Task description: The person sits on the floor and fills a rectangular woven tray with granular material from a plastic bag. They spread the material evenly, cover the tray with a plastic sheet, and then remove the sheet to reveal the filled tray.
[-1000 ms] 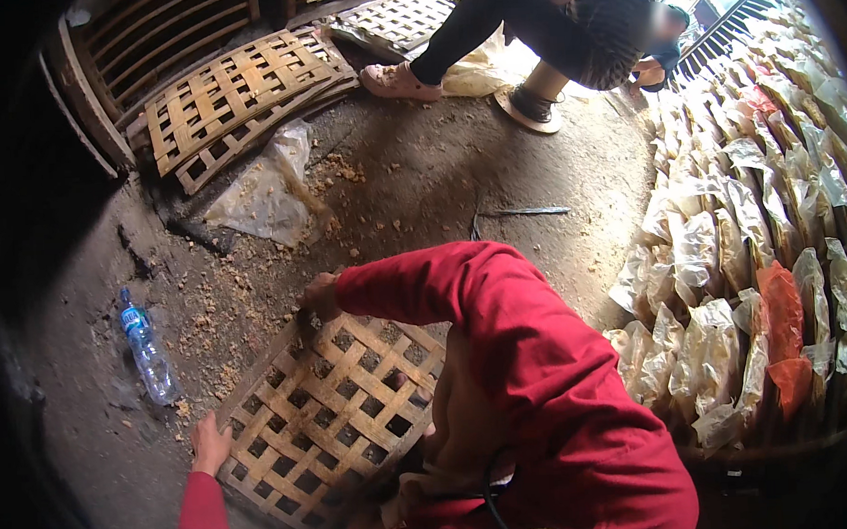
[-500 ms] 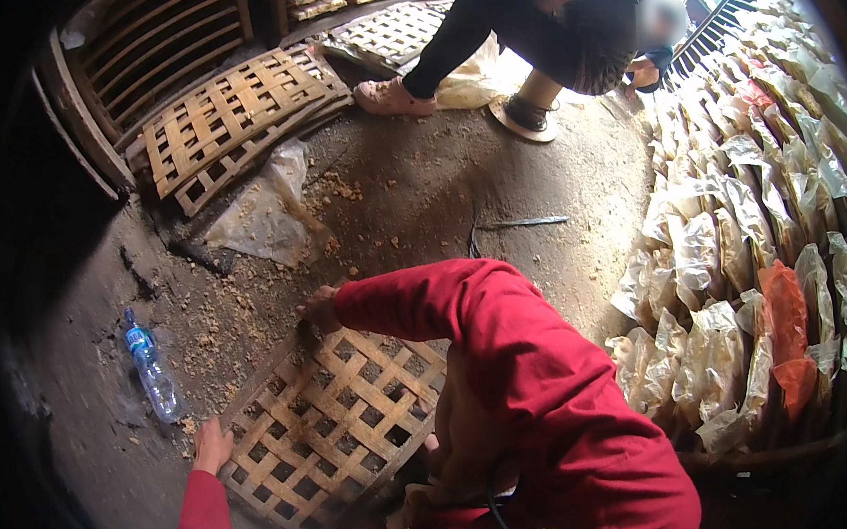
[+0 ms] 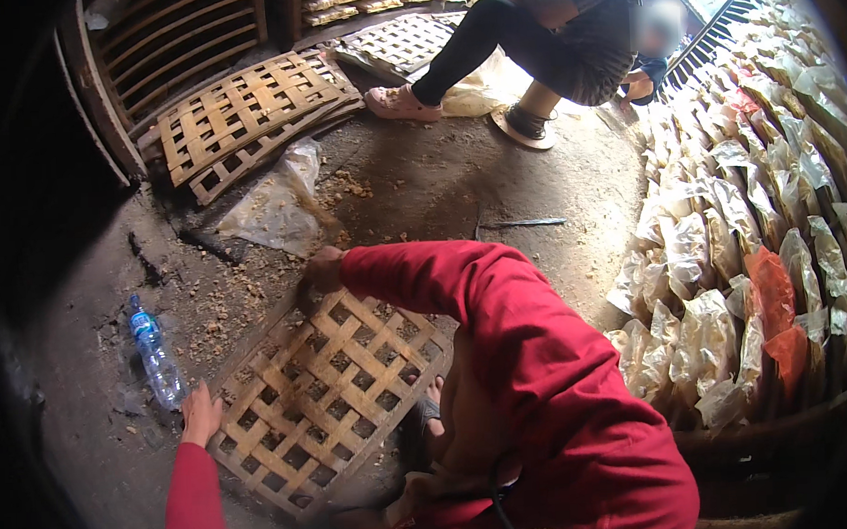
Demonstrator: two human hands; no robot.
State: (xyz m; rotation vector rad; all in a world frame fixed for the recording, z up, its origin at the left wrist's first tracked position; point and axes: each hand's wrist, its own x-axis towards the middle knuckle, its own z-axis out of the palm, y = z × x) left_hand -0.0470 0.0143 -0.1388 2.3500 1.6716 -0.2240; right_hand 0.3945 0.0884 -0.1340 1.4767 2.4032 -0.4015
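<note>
A woven bamboo rack (image 3: 339,391) lies slanted on the floor in front of me, its open lattice dusty and brown. At its left edge is my left hand (image 3: 201,416), its fingers against the rim, apparently gripping it. My right hand (image 3: 325,270) is closed over the rack's far corner, with the red sleeve reaching across from the right. Something dark and blurred shows just below those fingers; what it is I cannot make out. Beside my left hand lies a clear plastic bottle (image 3: 158,361) with a blue label.
Crumbs litter the floor around a crumpled plastic sheet (image 3: 279,203). More bamboo racks (image 3: 247,116) are stacked at the far left. A seated person (image 3: 565,46) is beyond, near a round-based stand (image 3: 531,123). Rows of plastic-wrapped slabs (image 3: 716,242) fill the right side.
My left hand has shifted slightly up along the rack's edge, closer to the bottle. The rack has turned and shifted a little, with my right hand still at its far corner. The view has moved slightly.
</note>
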